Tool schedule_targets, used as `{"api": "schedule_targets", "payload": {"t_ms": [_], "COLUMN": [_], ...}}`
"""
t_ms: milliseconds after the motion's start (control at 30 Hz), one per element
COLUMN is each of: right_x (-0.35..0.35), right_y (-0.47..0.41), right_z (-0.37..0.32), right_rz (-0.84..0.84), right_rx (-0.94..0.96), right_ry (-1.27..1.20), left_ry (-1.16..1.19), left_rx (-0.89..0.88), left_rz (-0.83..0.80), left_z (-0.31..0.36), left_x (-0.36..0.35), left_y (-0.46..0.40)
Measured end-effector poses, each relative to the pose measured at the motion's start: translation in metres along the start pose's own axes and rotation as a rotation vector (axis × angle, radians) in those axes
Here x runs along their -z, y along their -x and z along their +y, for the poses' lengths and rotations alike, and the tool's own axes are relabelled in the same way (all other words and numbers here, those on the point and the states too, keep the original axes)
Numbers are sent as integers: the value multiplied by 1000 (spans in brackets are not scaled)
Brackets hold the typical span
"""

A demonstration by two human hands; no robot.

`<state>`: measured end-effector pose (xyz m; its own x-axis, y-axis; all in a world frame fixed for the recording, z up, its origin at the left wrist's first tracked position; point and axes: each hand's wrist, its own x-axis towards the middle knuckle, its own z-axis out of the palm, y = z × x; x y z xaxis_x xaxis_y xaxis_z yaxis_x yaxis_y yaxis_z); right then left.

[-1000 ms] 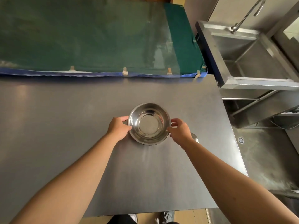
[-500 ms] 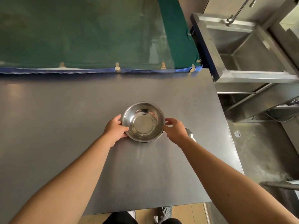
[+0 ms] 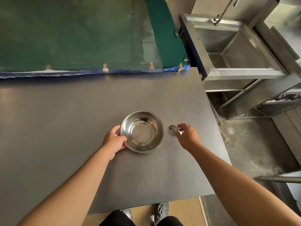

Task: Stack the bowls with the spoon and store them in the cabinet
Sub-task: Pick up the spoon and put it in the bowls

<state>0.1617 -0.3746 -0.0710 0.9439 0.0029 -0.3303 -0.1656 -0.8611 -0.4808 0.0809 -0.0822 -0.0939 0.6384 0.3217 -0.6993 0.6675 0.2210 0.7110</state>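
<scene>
A shiny steel bowl (image 3: 142, 131) stands upright on the grey table (image 3: 65, 121), a little right of its middle. Whether another bowl is nested under it I cannot tell. My left hand (image 3: 114, 141) grips the bowl's left rim, thumb on top. Just right of the bowl lies a steel spoon (image 3: 173, 129), bowl end towards the far side; its handle is hidden under my right hand (image 3: 187, 136), whose fingertips pinch the spoon at its neck.
A green cloth-covered board with a blue edge (image 3: 81, 38) lies along the table's far side. A steel sink (image 3: 231, 46) with a tap stands to the right, beyond the table's right edge. Below it is a wet floor with a drain (image 3: 230, 130).
My right hand has let go of the bowl's right rim and moved right onto the spoon. The left hand stays on the bowl's left rim.
</scene>
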Motion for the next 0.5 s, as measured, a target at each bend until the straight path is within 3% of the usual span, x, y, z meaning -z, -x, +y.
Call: {"api": "schedule_targets", "payload": {"t_ms": [267,500], "right_x": [2,-5], "right_y": [11,10], "right_z": [35,32], "right_rz": [-39,-55], "right_rx": [-17,-34], "right_ry": [290,387], "left_ry": [38,69], "left_rx": [30,44], "left_rz": [-43,-36], "left_z": [-38,-45], "left_x": [-23,-24], "left_y": [34,45]}}
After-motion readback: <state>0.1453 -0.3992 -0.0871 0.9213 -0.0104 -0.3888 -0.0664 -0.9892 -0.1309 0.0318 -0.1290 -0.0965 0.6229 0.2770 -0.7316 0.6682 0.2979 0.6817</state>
